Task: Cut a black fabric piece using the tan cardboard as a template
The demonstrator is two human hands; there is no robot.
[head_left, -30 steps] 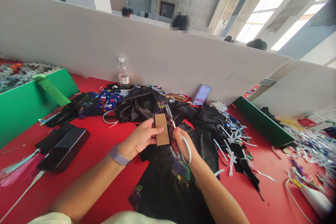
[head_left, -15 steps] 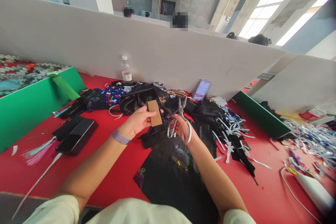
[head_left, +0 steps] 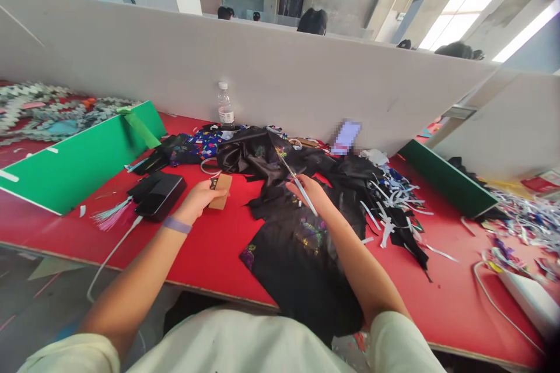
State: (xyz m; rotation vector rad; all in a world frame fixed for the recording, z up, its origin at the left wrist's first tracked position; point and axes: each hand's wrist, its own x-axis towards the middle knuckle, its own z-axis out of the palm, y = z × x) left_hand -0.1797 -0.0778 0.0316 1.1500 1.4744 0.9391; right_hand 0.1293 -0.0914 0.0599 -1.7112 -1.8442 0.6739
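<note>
A flat brown rectangular piece (head_left: 222,191), like card or thin wood, is pinched in my left hand (head_left: 196,203). Something small and dark with a light pattern shows by those fingertips, too small to name. My left hand is over the red tabletop, near a black device with a glossy top (head_left: 161,197). My right hand (head_left: 314,193) grips white-handled scissors (head_left: 307,196), seen nearly edge-on, pointing up and left; whether the blades are parted is unclear. Below it lies black fabric (head_left: 297,274) with a coloured glittery pattern.
A water bottle (head_left: 226,106) and a phone (head_left: 346,137) stand by the grey partition (head_left: 262,76). White strips and black scraps (head_left: 394,198) lie to the right. Green dividers (head_left: 87,157) edge the workspace. A white cable (head_left: 98,265) runs from the black device.
My left hand has moved left with the brown piece, away from the black fabric. The scissors have turned to point up and left. The view has shifted slightly.
</note>
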